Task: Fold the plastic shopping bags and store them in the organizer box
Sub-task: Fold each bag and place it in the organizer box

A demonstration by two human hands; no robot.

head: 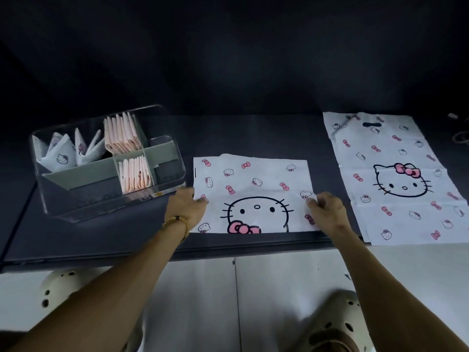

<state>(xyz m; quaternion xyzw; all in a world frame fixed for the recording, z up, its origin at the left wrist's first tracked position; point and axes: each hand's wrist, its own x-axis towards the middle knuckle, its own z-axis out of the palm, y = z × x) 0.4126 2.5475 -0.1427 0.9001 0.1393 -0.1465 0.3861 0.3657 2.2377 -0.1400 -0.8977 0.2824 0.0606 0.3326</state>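
hands (pixel 251 209) pinching folded bag (pixel 251 179) side edges, organizer box (pixel 162 189) just left

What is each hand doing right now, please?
Left hand: pinches the left edge of the middle bag.
Right hand: pinches that bag's right edge.

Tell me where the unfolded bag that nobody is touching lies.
In the head view the unfolded bag lies flat on the dark table, far right, just right of the half-folded bag that both hands work on.
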